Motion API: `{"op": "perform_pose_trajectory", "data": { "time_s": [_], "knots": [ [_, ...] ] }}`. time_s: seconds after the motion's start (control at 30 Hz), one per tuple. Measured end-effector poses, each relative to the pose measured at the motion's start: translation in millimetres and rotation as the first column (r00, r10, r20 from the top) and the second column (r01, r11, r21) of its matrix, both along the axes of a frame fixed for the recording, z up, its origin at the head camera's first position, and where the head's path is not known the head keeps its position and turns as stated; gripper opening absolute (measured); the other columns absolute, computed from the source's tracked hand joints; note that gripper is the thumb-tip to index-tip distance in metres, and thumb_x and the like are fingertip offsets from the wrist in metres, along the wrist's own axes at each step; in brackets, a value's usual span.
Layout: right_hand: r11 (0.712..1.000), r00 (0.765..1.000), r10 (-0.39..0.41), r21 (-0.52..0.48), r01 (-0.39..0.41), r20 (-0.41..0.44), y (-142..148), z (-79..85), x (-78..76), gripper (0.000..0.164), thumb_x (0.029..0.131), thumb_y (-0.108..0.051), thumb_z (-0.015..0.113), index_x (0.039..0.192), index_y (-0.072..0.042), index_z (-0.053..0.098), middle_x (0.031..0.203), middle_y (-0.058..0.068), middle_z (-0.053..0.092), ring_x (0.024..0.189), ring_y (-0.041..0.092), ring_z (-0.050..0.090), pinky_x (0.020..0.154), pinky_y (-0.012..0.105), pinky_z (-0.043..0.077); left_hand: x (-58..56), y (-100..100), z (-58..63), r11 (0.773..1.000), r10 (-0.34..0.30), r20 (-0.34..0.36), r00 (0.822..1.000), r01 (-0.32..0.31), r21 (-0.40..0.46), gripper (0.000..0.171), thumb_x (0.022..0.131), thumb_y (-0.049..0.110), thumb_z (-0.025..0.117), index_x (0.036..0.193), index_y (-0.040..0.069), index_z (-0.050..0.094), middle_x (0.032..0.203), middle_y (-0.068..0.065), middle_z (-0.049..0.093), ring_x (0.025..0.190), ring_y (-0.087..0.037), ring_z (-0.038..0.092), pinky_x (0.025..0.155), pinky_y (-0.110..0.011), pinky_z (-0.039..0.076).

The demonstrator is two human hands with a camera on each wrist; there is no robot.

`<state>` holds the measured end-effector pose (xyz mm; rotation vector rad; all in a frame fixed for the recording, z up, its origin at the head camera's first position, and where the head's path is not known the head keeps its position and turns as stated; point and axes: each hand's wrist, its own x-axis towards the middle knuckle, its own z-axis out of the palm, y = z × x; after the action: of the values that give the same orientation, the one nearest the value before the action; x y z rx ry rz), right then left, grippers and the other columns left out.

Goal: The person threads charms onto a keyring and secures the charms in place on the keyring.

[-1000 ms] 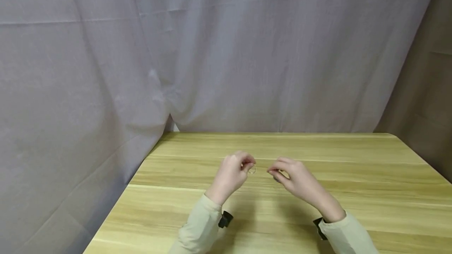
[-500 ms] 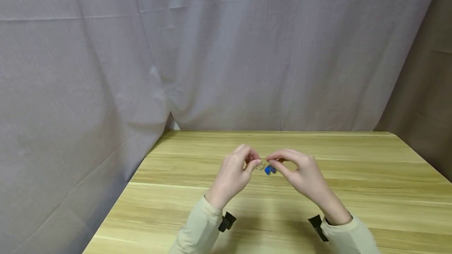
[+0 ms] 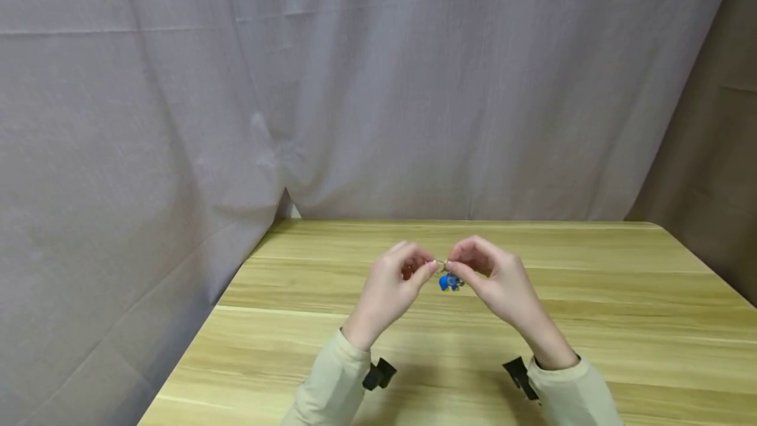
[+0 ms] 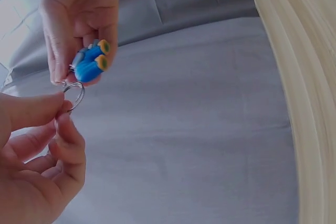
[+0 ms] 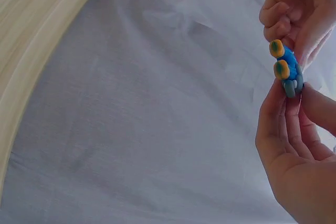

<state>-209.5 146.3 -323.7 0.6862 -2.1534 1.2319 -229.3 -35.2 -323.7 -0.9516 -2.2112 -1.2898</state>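
Observation:
Thumb and forefinger of my left hand [image 3: 390,291] pinch a thin metal key ring [image 4: 82,95]. Facing it, my right hand [image 3: 503,284] pinches the small link at the top of a blue elephant charm [image 3: 451,282], its fingertips almost touching the left ones. Below the fingertips hangs the elephant, with blue body, grey head part and yellow-orange feet, as the right wrist view shows the charm [image 5: 287,66] from beneath. Fingertips hide most of the link, so I cannot tell whether it is threaded on the ring.
Both hands are held above a light wooden table [image 3: 284,347]. A grey curtain [image 3: 378,97] hangs behind it and along the left side. Each sleeve has a black wrist strap mount [image 3: 378,375] near the cuff.
The hands have come together, the right one moving left and turning its palm more into view. The elephant charm, hidden at first, now hangs in sight beside the key ring.

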Motion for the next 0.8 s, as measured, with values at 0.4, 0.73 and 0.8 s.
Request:
{"op": "perform_pose_trajectory", "data": {
  "time_s": [0.4, 0.73, 0.8],
  "knots": [
    [1.000, 1.000, 0.023, -0.016, -0.023, -0.011, 2.0, 3.8, -0.8, 0.013, 0.084, 0.010, 0.067, 0.090, -0.001, 0.065, 0.083, 0.009, 0.070, 0.077, -0.001, 0.063, 0.073, 0.012, 0.053, -2.1, -1.8, 4.3, 0.988, -0.142, 0.281, 0.949, 0.119, 0.096, 0.011, 0.089, 0.013, 0.069, 0.092, 0.002, 0.070, 0.081, -0.014, 0.072, 0.064, -0.004, 0.060, 0.062, -0.022, 0.055],
    [1.000, 0.998, 0.014, -0.017, -0.015, -0.059, 2.9, 4.3, 0.7, 0.018, 0.079, 0.015, 0.068, 0.089, 0.001, 0.064, 0.082, 0.011, 0.069, 0.079, -0.005, 0.062, 0.076, 0.011, 0.053, -5.0, -1.9, 4.6, 0.979, -0.193, 0.277, 0.941, 0.167, 0.117, 0.013, 0.093, 0.011, 0.063, 0.092, -0.001, 0.070, 0.075, -0.018, 0.068, 0.058, -0.004, 0.056, 0.056, -0.020, 0.052],
    [1.000, 0.998, -0.001, -0.015, 0.000, -0.063, 3.7, 4.2, 0.9, 0.019, 0.078, 0.015, 0.069, 0.088, 0.000, 0.064, 0.081, 0.010, 0.069, 0.078, -0.005, 0.062, 0.076, 0.010, 0.053, -4.9, -1.9, 4.1, 0.976, -0.205, 0.278, 0.938, 0.176, 0.128, 0.013, 0.093, 0.009, 0.063, 0.092, -0.003, 0.070, 0.077, -0.020, 0.069, 0.060, -0.006, 0.059, 0.057, -0.021, 0.053]
  ]
}}
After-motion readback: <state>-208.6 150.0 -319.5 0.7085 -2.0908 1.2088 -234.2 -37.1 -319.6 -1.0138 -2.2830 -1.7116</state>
